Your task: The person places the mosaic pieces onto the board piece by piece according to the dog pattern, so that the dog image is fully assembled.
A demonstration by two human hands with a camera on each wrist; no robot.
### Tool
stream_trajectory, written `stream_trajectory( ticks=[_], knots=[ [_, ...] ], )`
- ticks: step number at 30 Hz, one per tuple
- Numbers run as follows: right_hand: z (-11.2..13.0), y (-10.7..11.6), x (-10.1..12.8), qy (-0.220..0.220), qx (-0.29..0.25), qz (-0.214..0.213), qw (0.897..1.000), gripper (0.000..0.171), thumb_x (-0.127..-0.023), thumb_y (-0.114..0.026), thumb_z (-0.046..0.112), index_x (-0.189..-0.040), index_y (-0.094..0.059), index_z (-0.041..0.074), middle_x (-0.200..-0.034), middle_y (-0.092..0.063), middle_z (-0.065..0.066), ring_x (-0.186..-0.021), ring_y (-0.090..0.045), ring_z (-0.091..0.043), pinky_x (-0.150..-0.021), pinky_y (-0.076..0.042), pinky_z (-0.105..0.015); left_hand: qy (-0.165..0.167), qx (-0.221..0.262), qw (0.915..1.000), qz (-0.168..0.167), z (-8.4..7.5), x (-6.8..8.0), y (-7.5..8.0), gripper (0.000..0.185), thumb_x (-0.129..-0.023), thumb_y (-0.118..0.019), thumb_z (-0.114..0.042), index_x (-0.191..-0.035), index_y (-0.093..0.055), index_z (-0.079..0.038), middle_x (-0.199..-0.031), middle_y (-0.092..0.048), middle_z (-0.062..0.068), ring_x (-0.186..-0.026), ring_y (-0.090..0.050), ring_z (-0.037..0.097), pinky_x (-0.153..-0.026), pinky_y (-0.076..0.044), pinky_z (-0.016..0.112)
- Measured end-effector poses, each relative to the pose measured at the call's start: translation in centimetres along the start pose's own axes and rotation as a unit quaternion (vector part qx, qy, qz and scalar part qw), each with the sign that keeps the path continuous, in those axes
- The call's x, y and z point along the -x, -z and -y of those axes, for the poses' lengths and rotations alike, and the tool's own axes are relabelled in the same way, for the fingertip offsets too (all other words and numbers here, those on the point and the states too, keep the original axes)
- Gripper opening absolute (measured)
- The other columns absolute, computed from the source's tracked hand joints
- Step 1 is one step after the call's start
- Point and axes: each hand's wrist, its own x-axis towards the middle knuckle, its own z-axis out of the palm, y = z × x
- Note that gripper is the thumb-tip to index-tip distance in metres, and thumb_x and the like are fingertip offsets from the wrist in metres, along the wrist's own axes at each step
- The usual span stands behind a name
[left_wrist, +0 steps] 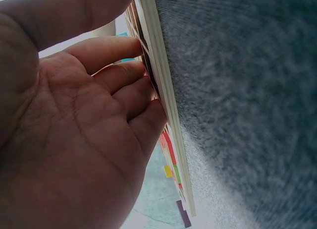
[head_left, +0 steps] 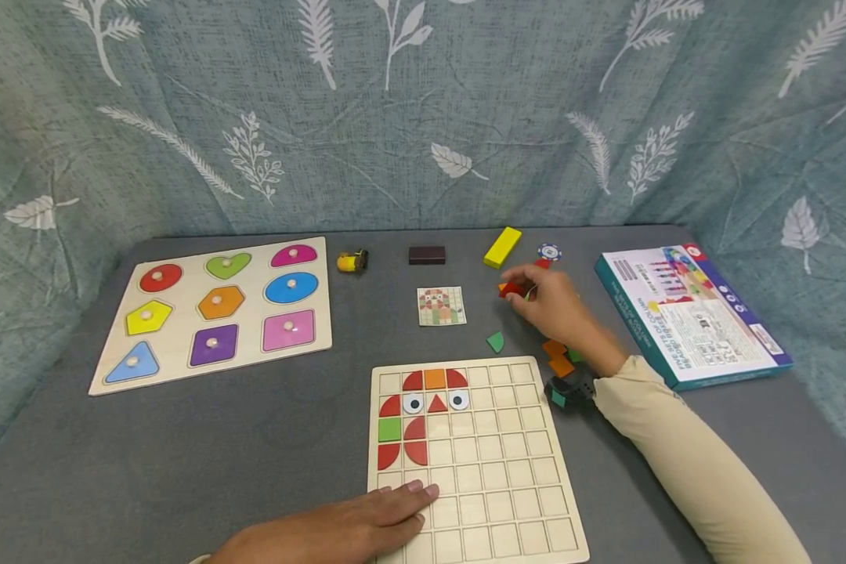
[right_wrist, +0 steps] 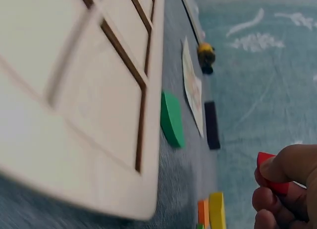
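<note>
A wooden grid board [head_left: 493, 470] lies near the front of the grey table, with red, orange and green pieces and two eye tiles filling its upper left cells. My left hand [head_left: 352, 523] rests flat on the board's lower left corner, fingers straight; in the left wrist view the fingers [left_wrist: 133, 90] press against the board's edge [left_wrist: 166, 115]. My right hand [head_left: 546, 298] is further back on the right, pinching a red piece [head_left: 513, 288], also seen as the red piece [right_wrist: 271, 175] between its fingertips. A green quarter-round piece [head_left: 495, 341] lies between hand and board.
A pattern card [head_left: 440, 305] lies behind the board. Loose orange and green pieces [head_left: 558, 356] sit by my right wrist. Farther back are a yellow block [head_left: 502, 247], a dark block [head_left: 426, 254], a small yellow toy [head_left: 352, 261] and a chip [head_left: 549, 252]. A shape puzzle [head_left: 215, 309] is left, a box [head_left: 691, 313] right.
</note>
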Motion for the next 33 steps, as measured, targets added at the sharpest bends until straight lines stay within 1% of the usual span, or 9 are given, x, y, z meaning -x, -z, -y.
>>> stream_trajectory(
  ticks=[3,5,8,12,18,21,27,30,33],
  knots=[
    [0.4,-0.3,0.4,0.02,-0.01,0.009,1.0,0.016,-0.09,-0.065,-0.002,-0.106,-0.068,-0.003,-0.096,-0.066,-0.01,-0.076,-0.058,-0.021,-0.066,-0.049,-0.033,-0.005,-0.001,1.0,-0.001,0.0,0.0,0.0,0.073,-0.097,-0.049,-0.051,-0.152,-0.03,-0.007,-0.161,-0.015,0.003,-0.143,-0.024,0.023,-0.102,-0.041,0.034],
    [0.7,-0.5,0.7,0.033,-0.018,0.02,0.999,0.016,-0.09,-0.064,-0.004,-0.104,-0.07,-0.003,-0.095,-0.064,-0.01,-0.074,-0.056,-0.021,-0.065,-0.048,-0.032,-0.006,-0.001,1.0,0.0,0.1,0.0,0.0,0.073,-0.097,-0.049,-0.051,-0.152,-0.03,-0.007,-0.161,-0.015,0.003,-0.143,-0.024,0.023,-0.102,-0.041,0.034],
    [1.5,-0.7,1.3,0.044,-0.03,0.042,0.998,0.022,-0.089,-0.064,-0.005,-0.11,-0.07,-0.004,-0.098,-0.063,-0.011,-0.077,-0.057,-0.02,-0.068,-0.05,-0.032,-0.007,0.002,1.0,0.001,0.1,0.0,0.0,0.073,-0.097,-0.049,-0.051,-0.152,-0.03,-0.007,-0.161,-0.015,0.003,-0.144,-0.024,0.023,-0.102,-0.041,0.034],
    [2.6,-1.1,2.2,0.033,-0.049,0.083,0.995,0.03,-0.088,-0.067,-0.004,-0.118,-0.065,-0.005,-0.1,-0.064,-0.009,-0.08,-0.06,-0.018,-0.071,-0.052,-0.032,-0.002,0.01,0.9999,0.006,0.1,-0.1,0.1,0.073,-0.097,-0.049,-0.051,-0.153,-0.029,-0.008,-0.161,-0.014,0.003,-0.144,-0.022,0.023,-0.103,-0.039,0.035],
    [3.8,-2.0,3.4,0.042,-0.056,0.132,0.989,0.014,-0.086,-0.069,-0.003,-0.098,-0.064,0.005,-0.089,-0.064,-0.001,-0.075,-0.058,-0.013,-0.067,-0.051,-0.029,0.002,0.011,0.9999,0.009,0.0,-0.1,0.2,0.073,-0.097,-0.048,-0.052,-0.153,-0.029,-0.008,-0.162,-0.014,0.002,-0.144,-0.022,0.022,-0.104,-0.039,0.035],
    [4.7,-2.3,4.2,0.063,-0.047,0.163,0.983,0.015,-0.087,-0.067,-0.002,-0.098,-0.068,0.008,-0.09,-0.065,0.002,-0.074,-0.055,-0.01,-0.065,-0.049,-0.026,-0.001,0.007,0.9999,0.009,0.0,-0.2,0.2,0.073,-0.097,-0.048,-0.051,-0.152,-0.03,-0.007,-0.161,-0.014,0.003,-0.144,-0.023,0.023,-0.104,-0.039,0.035],
    [6.6,-3.0,5.5,0.105,-0.037,0.232,0.966,0.027,-0.089,-0.062,-0.002,-0.114,-0.072,0.006,-0.094,-0.062,0.003,-0.072,-0.05,-0.007,-0.063,-0.046,-0.023,0.01,0.006,0.9998,0.017,0.0,-0.1,0.3,0.075,-0.096,-0.047,-0.054,-0.153,-0.029,-0.008,-0.162,-0.013,0.002,-0.145,-0.021,0.023,-0.104,-0.039,0.035],
    [7.3,-3.4,6.0,0.099,-0.038,0.264,0.959,0.029,-0.089,-0.064,-0.001,-0.115,-0.072,0.007,-0.093,-0.062,0.005,-0.074,-0.05,-0.007,-0.064,-0.046,-0.022,0.005,0.007,0.9999,0.015,0.1,-0.1,0.3,0.074,-0.097,-0.046,-0.053,-0.153,-0.029,-0.008,-0.162,-0.013,0.003,-0.145,-0.021,0.023,-0.104,-0.038,0.034],
    [7.7,-3.9,6.5,0.081,-0.041,0.282,0.955,0.026,-0.088,-0.066,0.0,-0.112,-0.072,0.009,-0.091,-0.062,0.007,-0.076,-0.051,-0.007,-0.066,-0.046,-0.022,-0.002,0.005,0.9999,0.01,0.1,-0.2,0.2,0.073,-0.098,-0.046,-0.052,-0.152,-0.03,-0.007,-0.161,-0.015,0.003,-0.144,-0.021,0.023,-0.104,-0.038,0.035]
  ],
)
